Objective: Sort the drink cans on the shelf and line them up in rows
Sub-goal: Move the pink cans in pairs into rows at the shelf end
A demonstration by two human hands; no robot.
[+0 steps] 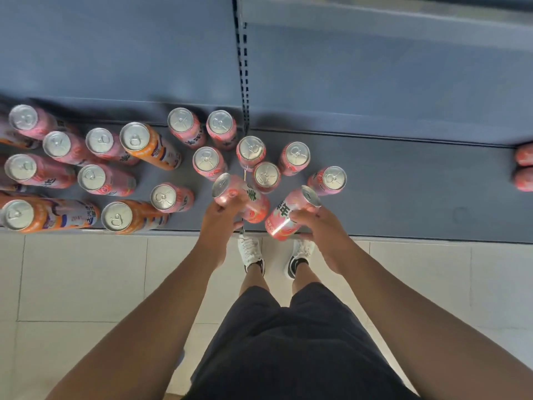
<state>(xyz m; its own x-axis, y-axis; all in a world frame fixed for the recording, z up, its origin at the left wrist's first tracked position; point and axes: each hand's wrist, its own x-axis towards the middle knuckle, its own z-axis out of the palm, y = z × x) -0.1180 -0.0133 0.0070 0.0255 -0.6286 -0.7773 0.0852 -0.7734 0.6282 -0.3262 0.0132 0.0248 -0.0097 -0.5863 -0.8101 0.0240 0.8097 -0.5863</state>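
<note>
Several pink cans and a few orange cans stand scattered on a dark grey shelf (403, 197), seen from above. My left hand (220, 219) grips a pink can (248, 197) tilted to the left, just above the shelf's front edge. My right hand (320, 226) grips another pink can (288, 215) tilted to the right, its base over the shelf edge. Behind the two held cans stands a loose cluster of upright pink cans (266, 176). An orange can (150, 145) stands among pink ones on the left, and two more orange cans (124, 216) stand at the front left.
Two pink cans (525, 168) show at the far right edge of the shelf. A slotted upright post (243, 82) divides the shelf's back panels. Below the shelf edge lie pale floor tiles (86, 278), with my shoes (249, 251) close to the shelf.
</note>
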